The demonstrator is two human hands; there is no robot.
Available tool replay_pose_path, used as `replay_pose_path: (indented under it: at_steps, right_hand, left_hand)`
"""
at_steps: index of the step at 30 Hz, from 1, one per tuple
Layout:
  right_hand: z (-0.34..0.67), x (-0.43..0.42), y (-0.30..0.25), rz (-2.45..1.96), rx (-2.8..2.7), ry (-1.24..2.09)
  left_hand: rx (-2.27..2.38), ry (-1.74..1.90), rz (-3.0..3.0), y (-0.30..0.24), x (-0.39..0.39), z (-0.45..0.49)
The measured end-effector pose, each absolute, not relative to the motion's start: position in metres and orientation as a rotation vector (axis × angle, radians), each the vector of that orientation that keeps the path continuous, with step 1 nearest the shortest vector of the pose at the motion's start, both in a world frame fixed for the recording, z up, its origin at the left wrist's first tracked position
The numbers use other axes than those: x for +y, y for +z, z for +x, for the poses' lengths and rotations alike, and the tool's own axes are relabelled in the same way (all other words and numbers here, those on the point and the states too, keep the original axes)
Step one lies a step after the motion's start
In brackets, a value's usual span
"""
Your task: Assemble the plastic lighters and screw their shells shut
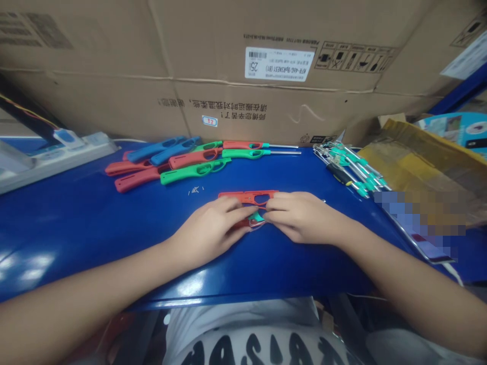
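Note:
A red plastic lighter shell point(249, 196) lies on the blue table point(114, 223) in front of me. My left hand point(213, 223) has its fingers curled over the shell's left part. My right hand point(299, 215) pinches at its middle, where a small teal piece point(257, 218) shows between the fingertips of both hands. Both hands meet over the shell and hide its lower edge.
Behind the hands lies a heap of red, blue and green lighter bodies point(178, 162), two with metal tubes. At the back right is a bundle of metal rods with teal parts point(350, 170). A cardboard box point(243, 71) walls the back. A white power strip point(57, 152) sits at the left.

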State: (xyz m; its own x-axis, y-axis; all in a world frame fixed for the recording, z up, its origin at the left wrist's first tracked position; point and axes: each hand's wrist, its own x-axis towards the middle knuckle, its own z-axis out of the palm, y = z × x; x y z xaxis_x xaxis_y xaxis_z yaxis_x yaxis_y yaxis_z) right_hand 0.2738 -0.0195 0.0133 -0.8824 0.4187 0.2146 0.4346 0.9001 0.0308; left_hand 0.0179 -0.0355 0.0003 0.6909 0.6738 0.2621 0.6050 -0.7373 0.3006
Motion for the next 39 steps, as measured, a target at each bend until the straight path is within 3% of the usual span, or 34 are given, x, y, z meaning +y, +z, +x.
replay_pose_path:
  at_steps: [9, 19, 26, 39]
  right_hand:
    - [0.273, -0.02, 0.016, -0.702, -2.889, -0.17]
    - [0.272, -0.024, 0.017, -0.825, -2.807, 0.333]
    - [0.276, -0.018, 0.017, -0.889, -2.581, 0.588]
    - [0.283, -0.014, 0.016, -0.889, -2.643, 0.552]
  left_hand:
    - [1.02, 0.428, 2.946, 0.001, -0.038, 0.021]
    - [1.021, 0.366, 2.943, 0.001, -0.038, 0.018]
    - [1.043, 0.514, 2.607, 0.0, -0.034, 0.018]
    - [1.053, 0.579, 2.393, -0.002, -0.033, 0.019]
